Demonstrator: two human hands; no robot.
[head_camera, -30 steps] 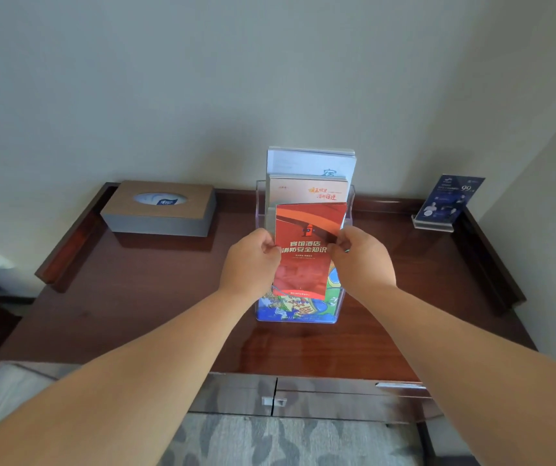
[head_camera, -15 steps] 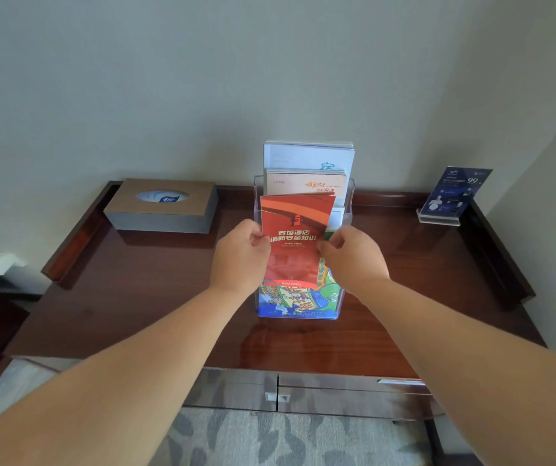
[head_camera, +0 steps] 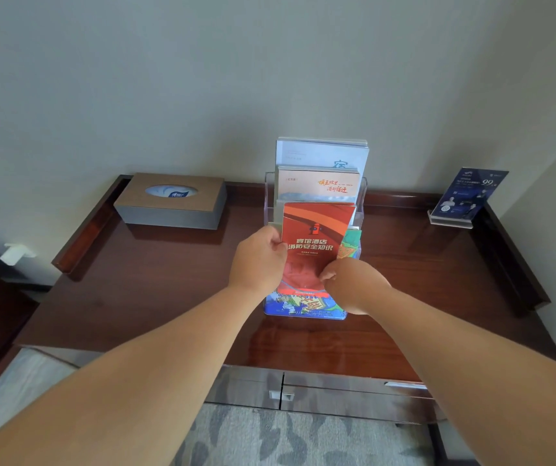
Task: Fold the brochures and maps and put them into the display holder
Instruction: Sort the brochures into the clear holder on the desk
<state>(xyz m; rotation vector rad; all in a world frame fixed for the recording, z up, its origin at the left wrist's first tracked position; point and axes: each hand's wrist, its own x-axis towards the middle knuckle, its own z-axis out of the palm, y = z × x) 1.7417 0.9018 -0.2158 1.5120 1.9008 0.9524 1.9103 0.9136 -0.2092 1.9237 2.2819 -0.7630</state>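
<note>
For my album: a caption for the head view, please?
Left hand and right hand hold a red brochure at a clear display holder.

Both bare forearms are extended forward, converging at the middle. A red brochure [head_camera: 317, 230] is pinched at its left edge by the left hand [head_camera: 258, 260] and at its lower right by the curled right hand [head_camera: 354, 285].

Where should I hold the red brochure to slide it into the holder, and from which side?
The red brochure is thin, flat and upright, so probably pinch its long side edges, coming from the front, as the left hand and right hand do. Side grips keep it stiff and leave its lower end free to enter the holder.
</note>
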